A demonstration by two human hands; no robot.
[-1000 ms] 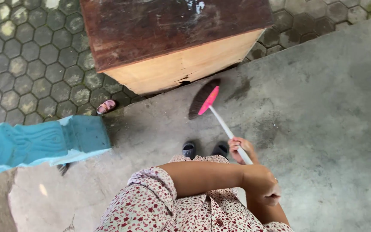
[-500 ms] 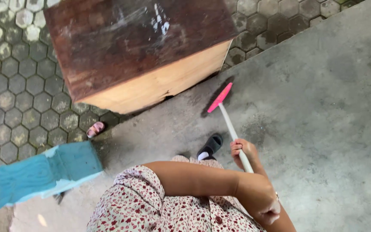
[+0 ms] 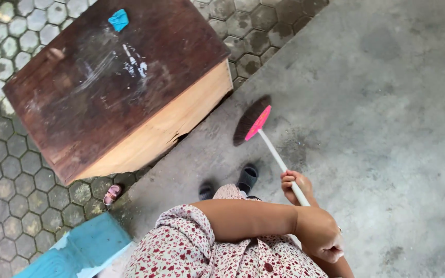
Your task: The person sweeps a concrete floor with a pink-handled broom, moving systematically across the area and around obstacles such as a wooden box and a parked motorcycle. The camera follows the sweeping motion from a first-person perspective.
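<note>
Both hands are gripping the broom's white handle point(image 3: 279, 160): the right hand point(image 3: 295, 184) is curling its fingers round it partway down, and the left hand point(image 3: 321, 238) is clenching higher up, forearm crossing the floral dress point(image 3: 202, 252), though the very top of the stick is hiding behind that fist. The handle is slanting down and away to the pink head point(image 3: 258, 122), whose dark bristles point(image 3: 245, 119) are fanning out against the grey concrete point(image 3: 377, 103), just beside the corner of the wooden box point(image 3: 114, 87). This broom is looking light, I'd judge: a thin, stiff stick with soft, springy bristles, best held just like this, two hands spaced apart along the stick for leverage. Dark sandals point(image 3: 247, 177) are peeking out below the hem, close behind the bristles. A small blue scrap point(image 3: 118, 19) is lying on the box's scuffed dark top. A tiny pink sandal point(image 3: 111, 194) is sitting on the hexagon pavers point(image 3: 6, 170) by the box's near corner, and a blue bench point(image 3: 73, 252) is poking in at the lower left.
</note>
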